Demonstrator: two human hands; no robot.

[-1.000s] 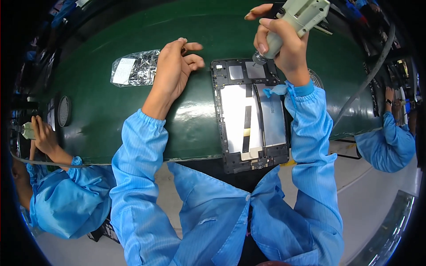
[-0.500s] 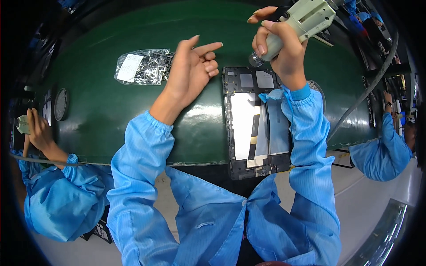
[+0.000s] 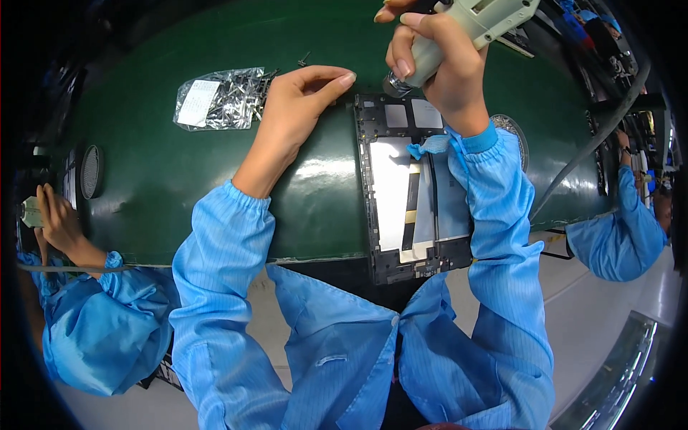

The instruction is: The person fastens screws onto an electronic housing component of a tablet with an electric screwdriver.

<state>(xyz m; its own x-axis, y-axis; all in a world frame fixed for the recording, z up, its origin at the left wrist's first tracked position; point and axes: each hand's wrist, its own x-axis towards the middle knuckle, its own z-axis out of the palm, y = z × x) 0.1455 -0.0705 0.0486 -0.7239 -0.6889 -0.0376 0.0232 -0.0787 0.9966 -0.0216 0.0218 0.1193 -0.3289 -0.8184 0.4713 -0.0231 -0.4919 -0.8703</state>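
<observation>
Worktable: We look down on a curved green tabletop (image 3: pixel 143 197) in a busy workroom, blue-clad people seated at either side.
Device: A flat, opened tablet-like unit (image 3: pixel 383 193), black-framed with bright silver panels, lies right of centre, its near end jutting past the table edge.
Right hand: Fingers curl around a pale green power driver (image 3: pixel 494 18), the right hand (image 3: pixel 459 75) gripping it at a slant, nozzle close to the unit's far edge.
Left hand: Raised between bag and unit, the left hand (image 3: pixel 297 97) brings thumb and forefinger tips together; we cannot tell whether anything is pinched there.
Bag: Beside that hand we see a clear plastic bag (image 3: pixel 240 107) of small dark and silvery parts, white label showing.
Dish: Partly hidden behind the right cuff sits a round dish (image 3: pixel 517 140).
</observation>
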